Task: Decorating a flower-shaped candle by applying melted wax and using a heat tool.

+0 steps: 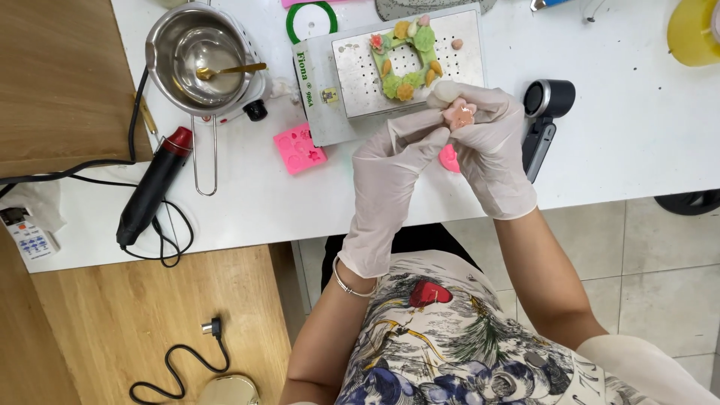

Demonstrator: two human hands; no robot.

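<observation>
While your gloved left hand (394, 161) and right hand (487, 142) pinch pink flower piece (459, 114) just beside perforated plate (409, 64), squeezing could deform it.

White worktable (637, 135) under even light; pale tiled floor (660, 255) at right; wooden surfaces (112, 330) at left

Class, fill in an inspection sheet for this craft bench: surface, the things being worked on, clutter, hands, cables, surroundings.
Surface: white table, with marks.
Work things: small pink flower piece held over the perforated metal plate; green square wreath lies on the plate.
Clutter: steel melting pot holding a gold spoon; pink silicone mould; black heat gun.
Hands: both gloved; left hand and right hand pinch the flower together.
Cables: black cord loops near the table edge.
Surroundings: tiled floor, wooden surface.
</observation>
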